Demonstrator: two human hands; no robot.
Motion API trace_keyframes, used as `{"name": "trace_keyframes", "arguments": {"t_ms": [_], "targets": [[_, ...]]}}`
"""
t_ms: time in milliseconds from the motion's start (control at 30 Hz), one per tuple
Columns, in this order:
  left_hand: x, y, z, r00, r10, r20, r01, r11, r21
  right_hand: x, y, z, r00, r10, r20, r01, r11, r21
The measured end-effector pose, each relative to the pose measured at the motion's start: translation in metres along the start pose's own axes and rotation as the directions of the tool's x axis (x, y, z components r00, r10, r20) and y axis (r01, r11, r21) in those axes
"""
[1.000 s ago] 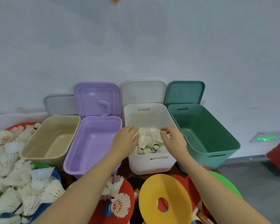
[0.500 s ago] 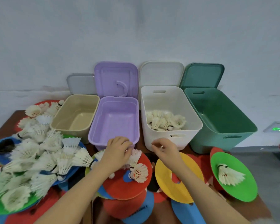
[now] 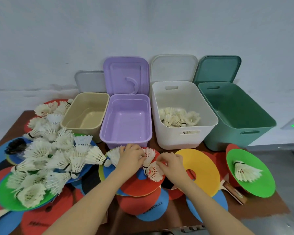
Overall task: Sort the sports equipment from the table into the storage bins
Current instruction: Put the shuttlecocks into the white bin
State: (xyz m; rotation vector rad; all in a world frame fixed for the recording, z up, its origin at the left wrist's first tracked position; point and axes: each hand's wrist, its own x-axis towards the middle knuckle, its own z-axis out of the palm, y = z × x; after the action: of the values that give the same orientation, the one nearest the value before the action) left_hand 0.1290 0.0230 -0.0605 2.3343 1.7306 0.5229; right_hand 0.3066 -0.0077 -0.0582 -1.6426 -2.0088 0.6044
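Both my hands are down on the red disc (image 3: 139, 184) near centre, working a small cluster of shuttlecocks (image 3: 152, 170) that sits on it. Left hand (image 3: 131, 158) has fingers curled round the feathers of one or two, so that's a grasp, tho how many it's got I can't tell. Right hand (image 3: 171, 162) pinches at the skirt of the nearest one w/ fingertips. Two hands at once bc these are light & bunch together, so I'd guess it's quicker to scoop a handful than go one by one.

White bin (image 3: 185, 138), far & just right of my hands, already has a layer of shuttlecocks in the bottom, so that's clearly their home. Purple bin (image 3: 126, 138), beige bin (image 3: 85, 128) and green bin (image 3: 236, 133) hold nothing I can see, presumably kept for the discs & other gear. Lids are propped vs the wall (image 3: 143, 31) behind, out of the way.

Big heap of shuttlecocks (image 3: 46, 155) remains on the left, plus a pair on the green disc (image 3: 261, 184) at right. Early days, I'd say. Next: lift this handful up & right into white, w/o crushing feathers.
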Motion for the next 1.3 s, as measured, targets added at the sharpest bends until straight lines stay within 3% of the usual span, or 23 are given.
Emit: {"name": "trace_keyframes", "arguments": {"t_ms": [133, 300, 600, 700, 933, 1033, 1167, 1300], "targets": [[-0.007, -0.005, 0.001, 0.984, 0.027, -0.178, -0.049, 0.991, -0.123, -0.006, 0.003, -0.019, 0.991, -0.049, -0.127, 0.057, 0.997, 0.054], [0.006, 0.009, -0.022, 0.924, 0.080, -0.375, -0.145, 0.978, -0.149, 0.007, -0.001, -0.052, 0.967, -0.130, -0.218, 0.146, 0.987, 0.060], [0.058, 0.050, -0.058, 0.745, 0.195, -0.638, -0.315, 0.946, -0.079, 0.045, -0.006, -0.115, 0.863, -0.210, -0.460, 0.260, 0.965, 0.048], [0.084, 0.067, -0.061, 0.761, 0.189, -0.620, -0.303, 0.949, -0.083, 0.058, 0.004, -0.133, 0.877, -0.146, -0.457, 0.201, 0.977, 0.072], [0.144, 0.101, -0.049, 0.869, 0.109, -0.483, -0.153, 0.987, -0.053, 0.095, 0.050, -0.161, 0.879, 0.034, -0.475, 0.007, 0.996, 0.084], [0.164, 0.110, -0.045, 0.893, 0.083, -0.442, -0.089, 0.996, 0.006, 0.112, 0.065, -0.168, 0.885, 0.060, -0.461, -0.040, 0.998, 0.053], [0.181, 0.116, -0.037, 0.967, -0.025, -0.252, 0.053, 0.993, 0.106, 0.136, 0.085, -0.173, 0.920, 0.030, -0.390, -0.044, 0.999, -0.027], [0.167, 0.122, -0.027, 0.979, -0.009, -0.206, 0.036, 0.991, 0.128, 0.129, 0.102, -0.169, 0.940, -0.009, -0.340, -0.012, 0.998, -0.059]]}}
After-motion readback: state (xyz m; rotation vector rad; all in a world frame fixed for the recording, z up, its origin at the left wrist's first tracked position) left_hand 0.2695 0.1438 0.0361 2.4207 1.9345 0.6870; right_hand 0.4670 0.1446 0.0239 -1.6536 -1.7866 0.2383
